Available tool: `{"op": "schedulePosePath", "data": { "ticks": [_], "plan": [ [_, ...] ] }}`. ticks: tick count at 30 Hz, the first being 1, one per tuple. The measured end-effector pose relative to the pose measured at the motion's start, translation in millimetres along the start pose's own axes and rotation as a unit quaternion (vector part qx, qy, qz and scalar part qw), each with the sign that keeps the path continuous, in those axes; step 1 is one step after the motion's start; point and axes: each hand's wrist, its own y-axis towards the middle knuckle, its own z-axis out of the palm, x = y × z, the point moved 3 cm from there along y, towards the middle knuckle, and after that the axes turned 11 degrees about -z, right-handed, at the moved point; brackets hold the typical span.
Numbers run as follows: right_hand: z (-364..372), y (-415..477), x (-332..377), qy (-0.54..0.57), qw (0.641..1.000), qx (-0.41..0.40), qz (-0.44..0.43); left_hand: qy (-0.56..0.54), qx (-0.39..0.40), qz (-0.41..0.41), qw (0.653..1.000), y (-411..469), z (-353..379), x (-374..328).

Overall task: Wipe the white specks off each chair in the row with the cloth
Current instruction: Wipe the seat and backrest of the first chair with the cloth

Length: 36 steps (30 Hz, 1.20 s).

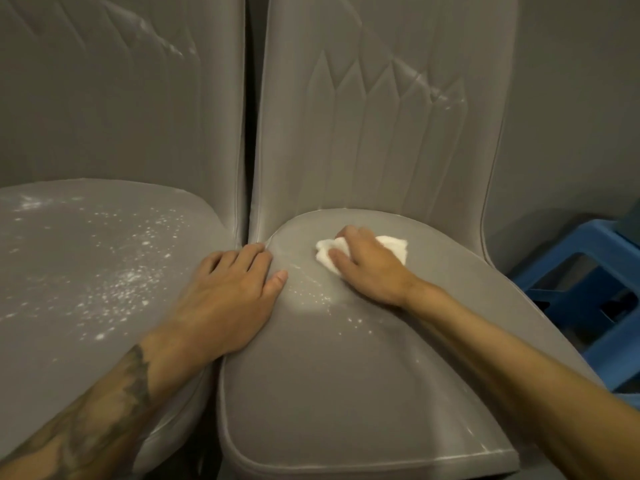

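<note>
right hand: your right hand (367, 268) is closed over the cloth, fingers curled round it, pressing it down onto the seat.
cloth: the white cloth (393, 244) is bunched up under that hand, on the seat of the right chair, toward the back and near the backrest.
left hand: your left hand (228, 292) is open and palm down with the fingers fairly straight. It holds nothing and rests across the line where the two seats meet, thumb on the right seat.
right chair: the grey right chair (346, 393) has a small patch of white specks (320, 299) mid-seat, between your two hands. There are white smears high on its backrest.
left chair: the grey left chair (69, 237) is just beside the right one, the two seats touching. Specks are scattered thick over most of its seat, and a white streak runs along the top of its backrest.
blue stool: a blue stool (588, 233) stands on the floor to the right of the right chair.
wall: a grey wall (571, 98) runs behind the chairs.
</note>
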Motion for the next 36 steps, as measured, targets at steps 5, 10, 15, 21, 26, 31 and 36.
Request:
{"op": "schedulePosePath", "data": {
  "ticks": [5,10,15,21,26,31,36],
  "plan": [
    [-7.7,-18.1,6.4,-0.005,0.996,0.020,-0.086,-0.020,-0.010,-0.028,0.999,-0.4,-5.5,1.2],
    [-7.6,15.3,-24.0,-0.001,0.999,-0.006,0.051,-0.027,-0.025,-0.006,0.999,1.2,1.0,1.3],
    [2.3,-14.1,15.9,0.015,0.998,0.019,-0.062,-0.083,-0.025,-0.039,0.995,2.5,-0.7,-0.6],
    [-10.1,14.7,-19.6,-0.004,1.000,0.010,0.018,-0.081,-0.031,-0.028,0.996,1.3,3.4,-0.5],
    [5.6,24.2,3.1,0.015,1.000,0.013,-0.010,-0.141,-0.054,-0.055,0.987,0.6,0.1,0.9],
    [2.4,20.7,6.1,0.007,0.997,0.048,-0.053,-0.142,-0.002,-0.054,0.988,-0.7,-7.9,9.7],
    [11.7,69.9,3.0,-0.005,0.999,0.032,0.018,-0.123,-0.027,-0.056,0.990,-12.6,-5.6,27.0]
  ]
}}
